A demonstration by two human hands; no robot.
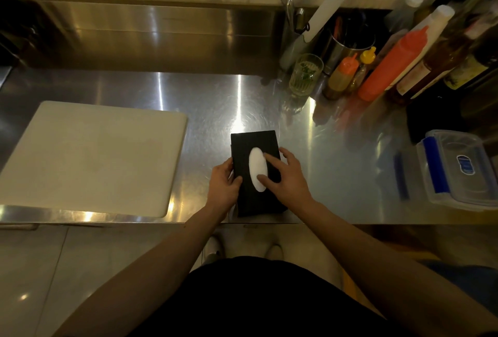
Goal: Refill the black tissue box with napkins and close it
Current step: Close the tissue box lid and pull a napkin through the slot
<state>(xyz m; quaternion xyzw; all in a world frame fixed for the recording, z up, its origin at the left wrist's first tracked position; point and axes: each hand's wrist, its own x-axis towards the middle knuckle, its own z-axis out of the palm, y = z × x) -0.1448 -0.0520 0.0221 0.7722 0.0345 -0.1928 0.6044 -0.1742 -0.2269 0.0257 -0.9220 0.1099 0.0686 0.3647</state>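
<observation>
Box [254, 172] at lower centre, near worktop [336, 175] edge; left hand [223, 185] fingers clasp its side, right hand [288, 177] fingers loose on napkins [257, 169] — hard press risks skidding it off.

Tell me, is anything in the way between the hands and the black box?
No. Both hands already touch the black tissue box: the left hand grips its side, the right hand rests fingers by the white napkins.
</observation>
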